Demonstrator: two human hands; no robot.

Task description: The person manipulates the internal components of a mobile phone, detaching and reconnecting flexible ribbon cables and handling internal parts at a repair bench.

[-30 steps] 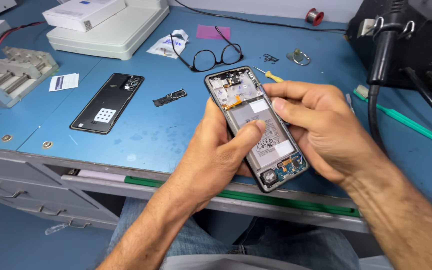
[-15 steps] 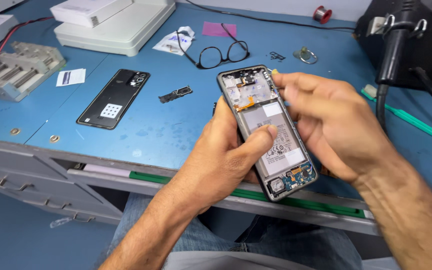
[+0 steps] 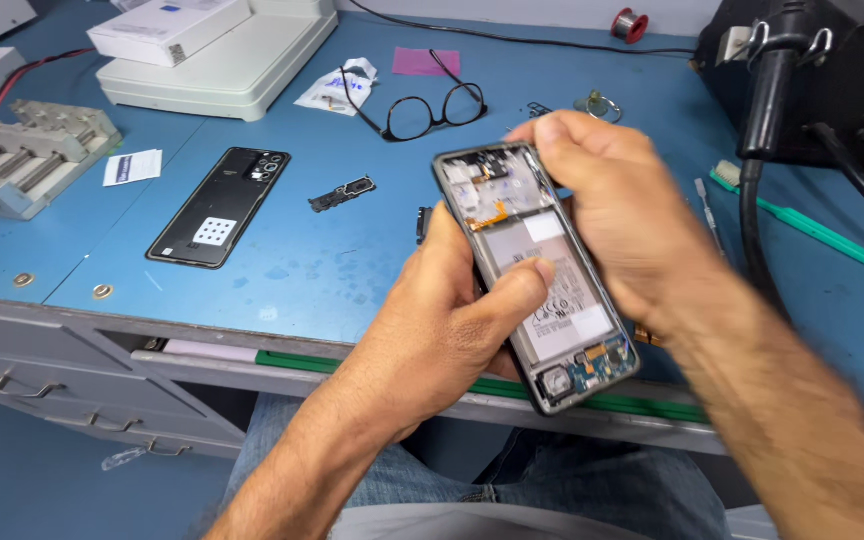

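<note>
Going left to right, I see the black back cover [image 3: 219, 206] lying flat on the blue counter [image 3: 332, 270], well apart from the work. My left hand [image 3: 452, 330] has its grip closed around the opened phone [image 3: 535, 270], thumb across the battery, holding it above the counter's front edge. Its long axis runs from upper left away from me to lower right toward me. My right hand [image 3: 617, 215] pinches the phone's top right corner, fingertips curled closed there; what they hold is hidden, and the forearm is blurred.

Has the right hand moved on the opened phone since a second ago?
Yes. The right hand has slid from the opened phone's middle to its top edge, toward the glasses.
</note>
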